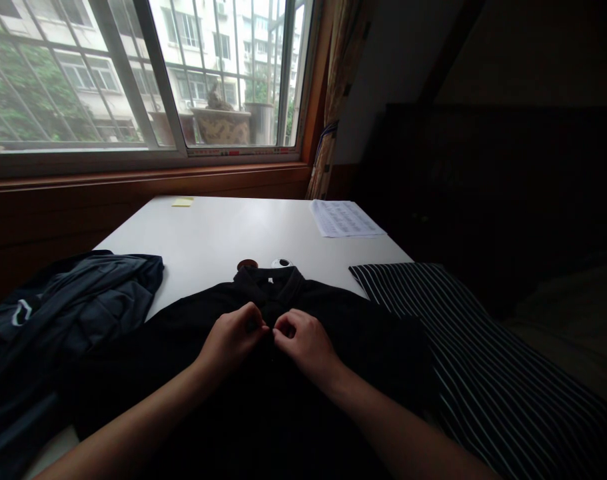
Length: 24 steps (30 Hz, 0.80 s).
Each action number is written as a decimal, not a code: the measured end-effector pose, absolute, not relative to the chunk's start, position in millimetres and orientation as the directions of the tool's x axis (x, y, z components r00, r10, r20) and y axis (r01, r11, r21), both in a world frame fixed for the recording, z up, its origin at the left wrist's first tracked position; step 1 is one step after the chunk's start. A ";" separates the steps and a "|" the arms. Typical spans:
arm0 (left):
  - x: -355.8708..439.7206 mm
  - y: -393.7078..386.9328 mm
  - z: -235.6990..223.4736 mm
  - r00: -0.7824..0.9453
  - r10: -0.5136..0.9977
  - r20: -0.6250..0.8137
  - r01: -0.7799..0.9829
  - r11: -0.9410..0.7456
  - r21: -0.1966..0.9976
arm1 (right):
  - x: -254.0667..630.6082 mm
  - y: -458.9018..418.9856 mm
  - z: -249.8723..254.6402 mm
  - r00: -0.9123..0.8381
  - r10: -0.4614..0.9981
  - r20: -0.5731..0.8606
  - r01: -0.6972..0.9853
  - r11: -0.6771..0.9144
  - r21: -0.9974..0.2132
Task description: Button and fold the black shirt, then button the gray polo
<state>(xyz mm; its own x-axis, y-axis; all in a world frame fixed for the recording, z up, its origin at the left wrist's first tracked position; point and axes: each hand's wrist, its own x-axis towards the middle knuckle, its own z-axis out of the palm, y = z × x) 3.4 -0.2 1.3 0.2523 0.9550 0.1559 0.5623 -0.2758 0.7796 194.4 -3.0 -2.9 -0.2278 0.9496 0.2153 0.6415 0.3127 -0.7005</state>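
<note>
A black collared shirt (193,320) lies spread on the white table (223,230), its collar at the far end and a small pale label inside the neck. At the front placket, just below the collar, my left hand (238,333) pinches the cloth between thumb and fingers. Close beside it, my right hand (303,337) is closed in a similar pinch on the same placket. The fingertips nearly meet. Dark cloth and dim light hide any button between them.
Crumpled dark blue clothing (98,293) lies left, a black-and-white striped cloth (463,320) right. Beyond the collar sit a brown round object (247,264) and a white one with a black centre (282,263). Printed sheets (346,220) and yellow paper (183,201) lie farther back.
</note>
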 end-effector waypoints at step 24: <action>2.1 2.0 0.2 0.255 0.956 0.146 0.550 -0.267 0.792 | 195.3 -3.5 -1.9 -0.215 0.952 0.219 0.625 0.306 -0.718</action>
<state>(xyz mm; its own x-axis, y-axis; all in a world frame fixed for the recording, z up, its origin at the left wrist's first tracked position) 2.1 2.0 0.2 0.2545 0.9560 0.1460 0.5495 -0.2672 0.7916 195.3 -3.5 -1.9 -0.2146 0.9518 0.2193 0.6254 0.3064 -0.7177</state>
